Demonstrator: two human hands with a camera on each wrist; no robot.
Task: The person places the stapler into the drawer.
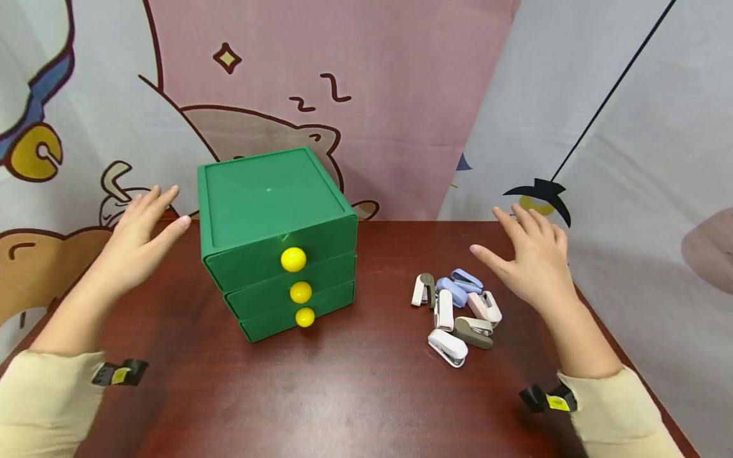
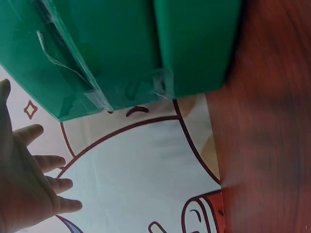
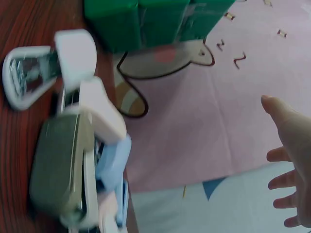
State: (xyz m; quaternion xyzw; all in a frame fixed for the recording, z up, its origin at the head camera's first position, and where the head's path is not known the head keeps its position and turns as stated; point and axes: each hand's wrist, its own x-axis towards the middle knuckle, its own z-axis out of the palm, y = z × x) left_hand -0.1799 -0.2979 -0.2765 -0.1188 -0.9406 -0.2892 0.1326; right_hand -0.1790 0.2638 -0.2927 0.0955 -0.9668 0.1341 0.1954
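Observation:
My left hand (image 1: pixel 137 238) is raised beside the left side of a green three-drawer box (image 1: pixel 277 197), fingers spread and touching nothing. Three round yellow knobs (image 1: pixel 300 292) sit on the drawer fronts, and all the drawers are closed. On the right, my right hand (image 1: pixel 532 264) hovers with spread fingers, holding nothing. Just left of it lies a cluster of several small staplers: white (image 1: pixel 448 347), grey-brown and white (image 1: pixel 473 333), light blue (image 1: pixel 452 291) and pale pink (image 1: pixel 485 308). In the left wrist view, clear tape (image 2: pixel 80 73) runs along the box's side.
Everything stands on a dark red-brown wooden table (image 1: pixel 343 394). Behind it hangs a cloth (image 1: pixel 412 108) printed with cartoon figures, close to the table's back edge. Each sleeve (image 1: pixel 54 391) has a dark strap with a yellow label at the cuff.

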